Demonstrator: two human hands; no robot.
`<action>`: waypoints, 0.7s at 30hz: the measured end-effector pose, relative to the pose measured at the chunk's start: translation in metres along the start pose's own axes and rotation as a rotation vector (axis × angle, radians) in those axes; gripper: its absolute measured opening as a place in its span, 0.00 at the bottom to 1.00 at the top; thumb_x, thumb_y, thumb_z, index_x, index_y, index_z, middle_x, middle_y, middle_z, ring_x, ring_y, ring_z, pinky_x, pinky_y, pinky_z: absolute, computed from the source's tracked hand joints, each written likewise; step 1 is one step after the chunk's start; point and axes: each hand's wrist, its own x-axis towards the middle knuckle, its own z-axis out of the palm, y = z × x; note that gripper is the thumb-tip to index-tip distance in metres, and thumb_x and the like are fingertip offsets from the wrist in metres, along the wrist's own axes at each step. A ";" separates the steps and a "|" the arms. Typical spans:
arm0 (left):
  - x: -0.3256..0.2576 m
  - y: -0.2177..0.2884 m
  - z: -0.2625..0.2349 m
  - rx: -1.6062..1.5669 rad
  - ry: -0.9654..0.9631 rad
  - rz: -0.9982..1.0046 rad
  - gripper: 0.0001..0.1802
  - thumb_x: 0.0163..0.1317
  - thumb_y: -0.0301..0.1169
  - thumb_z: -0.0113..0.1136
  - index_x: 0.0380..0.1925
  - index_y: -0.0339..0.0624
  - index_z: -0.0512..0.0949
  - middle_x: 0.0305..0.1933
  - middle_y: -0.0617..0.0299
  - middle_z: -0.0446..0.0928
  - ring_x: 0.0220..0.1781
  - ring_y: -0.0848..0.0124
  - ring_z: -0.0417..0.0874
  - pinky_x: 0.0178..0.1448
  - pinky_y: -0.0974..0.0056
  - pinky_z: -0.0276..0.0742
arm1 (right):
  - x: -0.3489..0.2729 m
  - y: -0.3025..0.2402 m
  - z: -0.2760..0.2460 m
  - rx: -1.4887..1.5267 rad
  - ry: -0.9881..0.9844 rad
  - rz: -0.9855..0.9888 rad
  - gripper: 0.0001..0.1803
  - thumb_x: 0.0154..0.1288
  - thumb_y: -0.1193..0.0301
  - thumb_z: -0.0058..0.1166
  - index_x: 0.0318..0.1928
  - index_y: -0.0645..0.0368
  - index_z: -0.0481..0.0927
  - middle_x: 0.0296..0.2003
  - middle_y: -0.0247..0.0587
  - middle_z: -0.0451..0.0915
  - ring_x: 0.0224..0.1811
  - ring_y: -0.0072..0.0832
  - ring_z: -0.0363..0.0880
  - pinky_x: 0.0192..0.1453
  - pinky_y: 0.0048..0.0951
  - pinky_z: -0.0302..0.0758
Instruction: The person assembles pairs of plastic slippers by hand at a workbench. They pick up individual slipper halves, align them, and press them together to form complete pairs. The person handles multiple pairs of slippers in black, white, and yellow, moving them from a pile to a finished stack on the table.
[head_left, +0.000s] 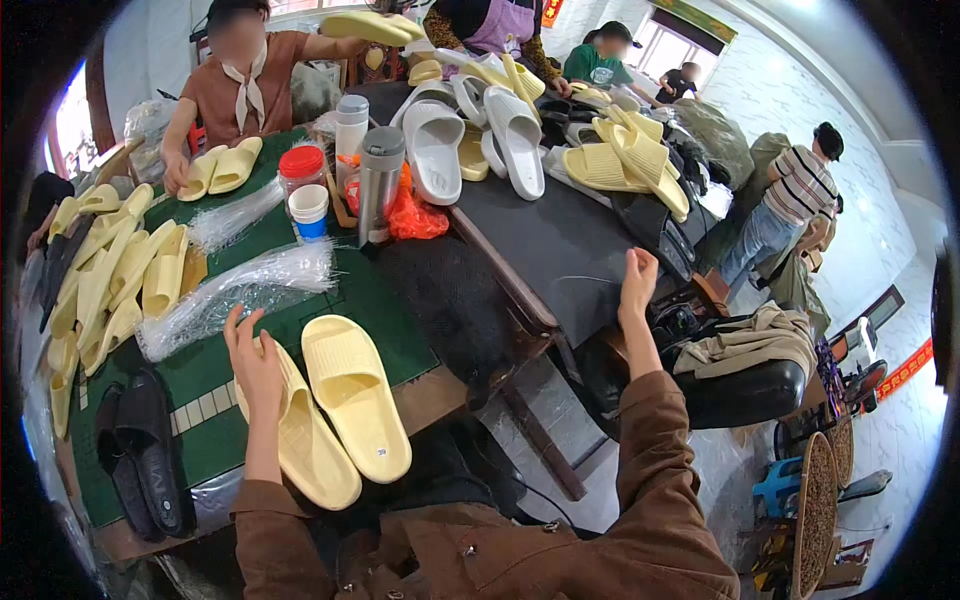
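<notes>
Two pale yellow slide slippers, a left one and a right one, lie side by side at the table's near edge, toes away from me. My left hand is over the outer side of the left slipper, fingers apart; whether it touches the strap I cannot tell. Just beyond its fingertips lies a bundle of clear plastic strands. Off to the right, my right hand is raised with its fingers pinched together. A thin clear strand runs to it from the left.
Black slippers and a row of yellow slippers line the left. Beyond stand a steel tumbler, paper cups and a red-lidded jar. White and yellow slippers pile on the dark table. Co-workers sit across.
</notes>
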 end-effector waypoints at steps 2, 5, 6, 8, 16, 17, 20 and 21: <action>0.002 0.001 -0.006 0.007 -0.004 0.015 0.15 0.61 0.20 0.49 0.48 0.40 0.74 0.64 0.54 0.62 0.66 0.56 0.64 0.65 0.58 0.62 | 0.019 0.015 -0.007 -0.174 0.069 -0.027 0.18 0.63 0.64 0.55 0.47 0.63 0.74 0.43 0.44 0.76 0.48 0.36 0.74 0.54 0.34 0.68; -0.003 -0.001 -0.001 -0.002 -0.045 -0.010 0.15 0.61 0.20 0.49 0.48 0.40 0.74 0.64 0.53 0.62 0.66 0.56 0.64 0.65 0.57 0.62 | 0.054 0.033 -0.022 -0.520 0.097 -0.023 0.24 0.63 0.61 0.53 0.55 0.61 0.72 0.51 0.46 0.74 0.55 0.39 0.72 0.59 0.36 0.66; -0.003 0.003 -0.003 -0.015 -0.043 -0.049 0.15 0.61 0.20 0.48 0.48 0.40 0.74 0.64 0.53 0.62 0.66 0.56 0.64 0.65 0.57 0.62 | 0.061 0.021 -0.019 -0.597 0.055 0.016 0.27 0.64 0.59 0.51 0.59 0.60 0.69 0.57 0.47 0.70 0.59 0.42 0.69 0.62 0.38 0.64; -0.003 0.003 -0.004 -0.007 -0.035 -0.030 0.15 0.61 0.20 0.48 0.48 0.40 0.74 0.64 0.53 0.62 0.66 0.56 0.63 0.65 0.58 0.63 | 0.085 0.025 -0.019 -0.737 -0.053 0.010 0.34 0.64 0.54 0.48 0.66 0.57 0.60 0.64 0.46 0.63 0.62 0.44 0.67 0.63 0.41 0.65; -0.004 0.003 -0.003 0.010 -0.043 -0.033 0.15 0.62 0.20 0.48 0.49 0.40 0.74 0.64 0.55 0.63 0.65 0.57 0.65 0.61 0.60 0.67 | 0.108 0.024 -0.012 -0.721 -0.286 0.056 0.34 0.57 0.47 0.55 0.54 0.61 0.71 0.47 0.47 0.78 0.51 0.40 0.76 0.54 0.35 0.69; -0.004 0.007 -0.006 -0.007 -0.049 -0.055 0.15 0.61 0.20 0.48 0.49 0.40 0.74 0.64 0.55 0.63 0.65 0.57 0.65 0.60 0.60 0.68 | 0.100 0.018 -0.009 -0.688 -0.299 0.033 0.32 0.57 0.47 0.56 0.49 0.64 0.74 0.43 0.46 0.80 0.47 0.39 0.78 0.51 0.32 0.70; -0.002 0.005 -0.003 -0.018 -0.056 -0.046 0.15 0.61 0.20 0.49 0.48 0.40 0.74 0.64 0.55 0.63 0.64 0.58 0.66 0.56 0.61 0.70 | 0.082 0.012 -0.011 -0.440 -0.428 -0.195 0.23 0.60 0.53 0.57 0.36 0.63 0.71 0.29 0.45 0.73 0.33 0.35 0.73 0.39 0.34 0.68; -0.002 0.002 0.000 -0.011 -0.053 -0.033 0.15 0.61 0.20 0.49 0.48 0.40 0.74 0.63 0.55 0.63 0.64 0.58 0.67 0.55 0.61 0.71 | 0.077 0.009 -0.014 -0.331 -0.514 -0.222 0.22 0.60 0.56 0.58 0.34 0.64 0.70 0.25 0.43 0.70 0.29 0.30 0.69 0.36 0.32 0.66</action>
